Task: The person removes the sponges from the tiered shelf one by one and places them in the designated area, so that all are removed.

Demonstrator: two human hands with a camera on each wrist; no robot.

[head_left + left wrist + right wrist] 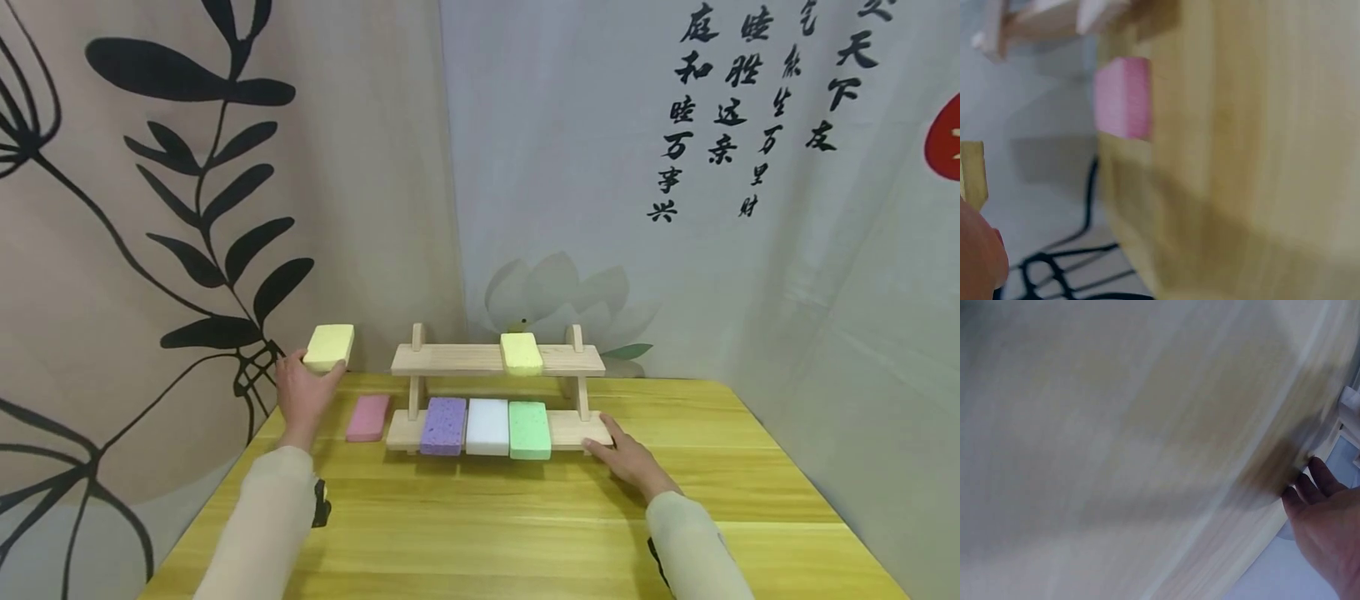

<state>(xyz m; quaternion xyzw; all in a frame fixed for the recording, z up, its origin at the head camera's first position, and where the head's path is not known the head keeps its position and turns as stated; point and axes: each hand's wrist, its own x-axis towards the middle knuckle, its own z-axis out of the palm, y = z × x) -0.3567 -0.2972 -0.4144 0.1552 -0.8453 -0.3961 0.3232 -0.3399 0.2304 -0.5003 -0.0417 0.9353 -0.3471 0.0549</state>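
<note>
My left hand (pixel 303 396) pinches a pale yellow sponge (pixel 328 347) between thumb and fingers, raised at the left of the wooden rack. In the left wrist view only part of this yellow sponge (pixel 972 172) and a fingertip show. A two-tier wooden rack (pixel 457 358) stands at the back of the table. Another yellow sponge (pixel 521 353) lies on its upper shelf. Purple (pixel 444 426), white (pixel 487 426) and green (pixel 529 430) sponges sit side by side on the lower shelf. My right hand (pixel 630 458) grips the lower shelf's right end, thumb in front.
A pink sponge (pixel 368 417) lies on the wooden table (pixel 465 533), just left of the rack. Behind the table hangs a printed cloth (pixel 367 167) with dark plants and writing.
</note>
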